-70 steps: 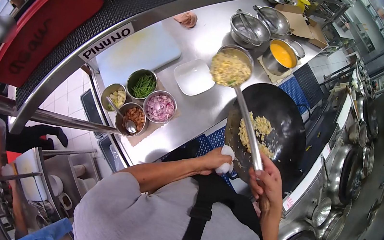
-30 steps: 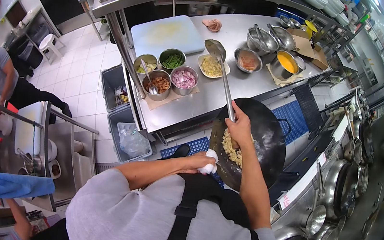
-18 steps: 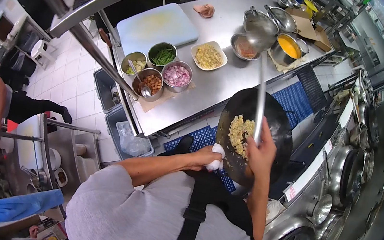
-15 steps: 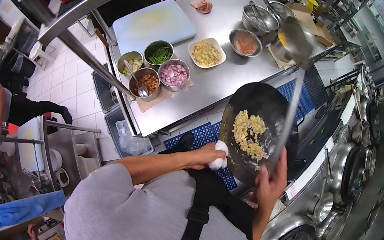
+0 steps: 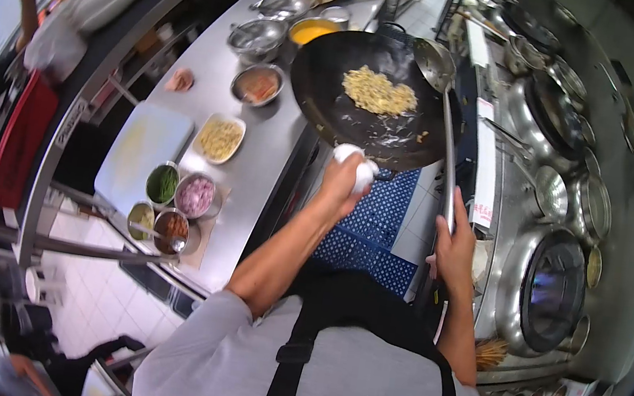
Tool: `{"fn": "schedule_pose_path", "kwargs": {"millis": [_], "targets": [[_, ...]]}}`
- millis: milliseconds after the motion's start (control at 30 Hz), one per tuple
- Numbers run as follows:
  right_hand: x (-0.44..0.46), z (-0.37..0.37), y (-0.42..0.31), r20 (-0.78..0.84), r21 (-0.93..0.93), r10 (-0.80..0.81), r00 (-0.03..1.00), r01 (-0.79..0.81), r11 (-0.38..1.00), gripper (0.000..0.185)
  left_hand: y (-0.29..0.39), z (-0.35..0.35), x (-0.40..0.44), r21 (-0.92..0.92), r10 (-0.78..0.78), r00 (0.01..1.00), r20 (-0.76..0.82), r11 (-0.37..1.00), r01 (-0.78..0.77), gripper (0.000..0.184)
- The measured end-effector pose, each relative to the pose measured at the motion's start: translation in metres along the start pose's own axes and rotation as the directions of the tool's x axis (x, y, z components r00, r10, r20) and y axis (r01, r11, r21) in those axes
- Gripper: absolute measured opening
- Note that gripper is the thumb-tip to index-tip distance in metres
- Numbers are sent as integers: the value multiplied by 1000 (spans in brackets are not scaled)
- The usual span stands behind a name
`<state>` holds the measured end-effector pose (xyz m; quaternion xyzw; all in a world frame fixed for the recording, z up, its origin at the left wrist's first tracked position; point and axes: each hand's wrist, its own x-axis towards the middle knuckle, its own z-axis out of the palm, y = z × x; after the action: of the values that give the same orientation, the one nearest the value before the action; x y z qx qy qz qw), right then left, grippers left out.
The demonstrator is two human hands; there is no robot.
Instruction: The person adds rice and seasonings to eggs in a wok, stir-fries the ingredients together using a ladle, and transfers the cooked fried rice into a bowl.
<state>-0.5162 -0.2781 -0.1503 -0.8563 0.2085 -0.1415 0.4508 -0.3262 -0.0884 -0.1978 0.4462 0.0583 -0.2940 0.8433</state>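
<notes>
My left hand (image 5: 343, 179) is closed around a folded white cloth (image 5: 357, 167) at the near rim of a black wok (image 5: 322, 95), which is held up in the air. Pale-yellow chopped food (image 5: 379, 94) lies in a clump on the wok's oily inner surface. In my right hand (image 5: 456, 244) is the long metal handle of a ladle (image 5: 434, 65). The ladle's bowl rests over the far right side of the wok, apart from the food clump. The cloth hides how the wok's handle or rim is gripped.
Left stands a steel table (image 5: 259, 154) with a white cutting board (image 5: 143, 147), a white bowl of yellow food (image 5: 220, 139), chopped red onion (image 5: 196, 195), green pieces (image 5: 163, 183) and steel bowls (image 5: 258, 38). Right is a stove (image 5: 508, 299) with a lit burner (image 5: 553, 292). Other people work at left.
The view has turned. The wok has moved away from my body toward the table's far end, and its food has gathered into one clump. The ladle has come down from above the table to the wok.
</notes>
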Motion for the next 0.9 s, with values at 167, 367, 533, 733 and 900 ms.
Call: {"fn": "schedule_pose_path", "kwargs": {"millis": [167, 367, 533, 733, 900], "targets": [[10, 18, 14, 224, 137, 53, 973, -86, 987, 62, -76, -19, -46, 85, 219, 966, -139, 974, -209, 18], [-26, 31, 34, 748, 604, 177, 640, -766, 219, 48, -68, -49, -38, 42, -253, 947, -197, 963, 266, 13], [-26, 15, 57, 663, 642, 276, 696, -718, 269, 43, -108, -80, -16, -179, -369, 915, -162, 923, 340, 12], [-33, -32, 33, 488, 694, 353, 798, -600, 398, 51, -85, -66, -29, -54, -359, 921, -150, 933, 355, 12], [-47, -52, 36, 446, 665, 318, 837, -548, 508, 43, -101, -49, -94, 195, -77, 982, -174, 975, 111, 19]]}}
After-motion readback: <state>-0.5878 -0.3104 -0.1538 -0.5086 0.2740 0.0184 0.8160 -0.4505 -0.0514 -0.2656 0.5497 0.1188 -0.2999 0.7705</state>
